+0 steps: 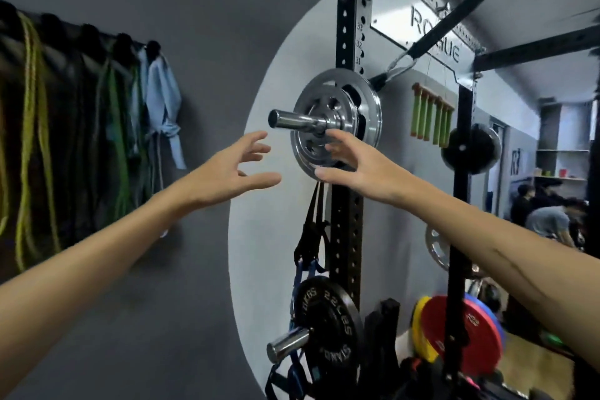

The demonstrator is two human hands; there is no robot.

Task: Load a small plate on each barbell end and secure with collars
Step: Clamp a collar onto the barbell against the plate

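Against the grey wall, a black rack [349, 221] stores chrome plates [337, 117] on a peg [292, 118]; the left hand [227, 172] spreads wide beside it, while the right hand [350, 166], fingers splayed, touches the front plate's lower rim.

arms: bare, no sleeves | hands [233, 169]: bare, ungloved

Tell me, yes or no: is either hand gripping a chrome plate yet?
No. Both the left hand and right hand are spread open, reaching toward the chrome plates on the peg.
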